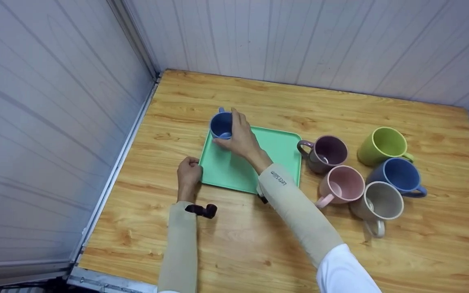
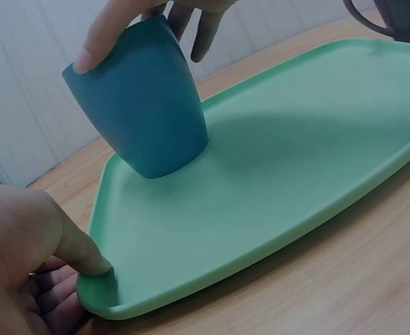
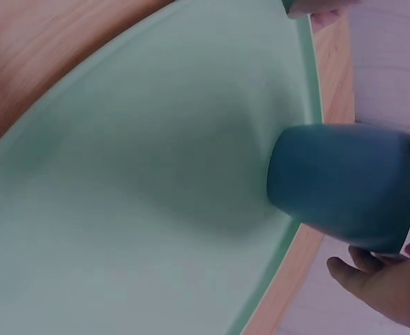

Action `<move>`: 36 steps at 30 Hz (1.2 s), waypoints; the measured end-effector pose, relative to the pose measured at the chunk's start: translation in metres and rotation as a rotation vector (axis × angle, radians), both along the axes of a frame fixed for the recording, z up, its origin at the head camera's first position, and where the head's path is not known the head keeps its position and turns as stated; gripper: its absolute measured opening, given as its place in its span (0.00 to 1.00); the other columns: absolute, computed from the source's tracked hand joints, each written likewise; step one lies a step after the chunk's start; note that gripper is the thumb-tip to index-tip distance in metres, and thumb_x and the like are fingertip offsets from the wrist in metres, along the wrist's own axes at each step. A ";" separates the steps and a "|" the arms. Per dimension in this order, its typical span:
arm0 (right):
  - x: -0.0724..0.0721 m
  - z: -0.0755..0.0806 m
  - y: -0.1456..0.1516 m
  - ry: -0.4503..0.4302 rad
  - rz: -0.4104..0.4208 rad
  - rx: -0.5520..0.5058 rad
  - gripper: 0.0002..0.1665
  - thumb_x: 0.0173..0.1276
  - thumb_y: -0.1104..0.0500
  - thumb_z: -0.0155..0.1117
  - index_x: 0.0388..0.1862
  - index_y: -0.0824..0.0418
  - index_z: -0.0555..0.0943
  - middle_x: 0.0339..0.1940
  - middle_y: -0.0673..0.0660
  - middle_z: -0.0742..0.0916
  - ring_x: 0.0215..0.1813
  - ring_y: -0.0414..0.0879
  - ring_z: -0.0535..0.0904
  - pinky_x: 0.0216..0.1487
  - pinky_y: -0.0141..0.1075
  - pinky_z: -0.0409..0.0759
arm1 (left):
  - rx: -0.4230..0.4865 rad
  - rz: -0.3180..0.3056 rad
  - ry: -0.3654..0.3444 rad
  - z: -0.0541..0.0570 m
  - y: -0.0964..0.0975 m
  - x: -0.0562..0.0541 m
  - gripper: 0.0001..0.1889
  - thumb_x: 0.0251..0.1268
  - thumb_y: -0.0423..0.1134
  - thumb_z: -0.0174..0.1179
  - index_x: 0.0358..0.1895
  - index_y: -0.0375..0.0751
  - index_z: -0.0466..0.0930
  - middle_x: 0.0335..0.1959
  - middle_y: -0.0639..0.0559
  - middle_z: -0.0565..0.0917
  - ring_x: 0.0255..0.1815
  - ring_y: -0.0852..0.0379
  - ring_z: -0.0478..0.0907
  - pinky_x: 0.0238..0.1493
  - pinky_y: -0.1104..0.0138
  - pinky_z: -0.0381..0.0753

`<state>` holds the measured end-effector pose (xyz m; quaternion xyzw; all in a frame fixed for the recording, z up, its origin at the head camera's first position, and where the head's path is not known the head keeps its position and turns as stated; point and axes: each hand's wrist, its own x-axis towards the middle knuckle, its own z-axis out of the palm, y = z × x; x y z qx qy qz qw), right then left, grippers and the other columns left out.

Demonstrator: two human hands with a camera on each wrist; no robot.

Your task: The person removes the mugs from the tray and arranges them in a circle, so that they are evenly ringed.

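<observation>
A blue mug (image 1: 221, 126) is at the far left corner of the green tray (image 1: 277, 146), its handle pointing to the far side. My right hand (image 1: 242, 136) grips this mug near its rim, thumb on the near side and fingers across. In the left wrist view the mug (image 2: 142, 105) has its base on or barely over the tray; I cannot tell which. At the tray's near left corner my left hand (image 1: 189, 173) pinches the edge. Its thumb lies on top in the left wrist view, the curled fingers outside the rim.
Right of the tray several mugs stand close together: purple (image 1: 327, 156), pink (image 1: 342, 185), yellow-green (image 1: 383, 146), another blue one (image 1: 399, 177) and a grey-beige one (image 1: 379, 203). Panelled walls (image 1: 279, 40) border the wooden table (image 1: 238, 252) at the back and left.
</observation>
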<state>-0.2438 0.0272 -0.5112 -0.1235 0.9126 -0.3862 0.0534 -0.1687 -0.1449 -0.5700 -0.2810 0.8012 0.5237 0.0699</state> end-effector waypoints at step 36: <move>-0.034 0.063 0.080 0.042 -0.130 -0.044 0.55 0.53 0.43 0.72 0.73 0.60 0.57 0.68 0.58 0.71 0.67 0.50 0.68 0.65 0.46 0.68 | 0.057 -0.013 0.002 -0.001 0.004 -0.005 0.15 0.64 0.30 0.41 0.49 0.38 0.75 0.45 0.45 0.75 0.45 0.51 0.71 0.44 0.64 0.71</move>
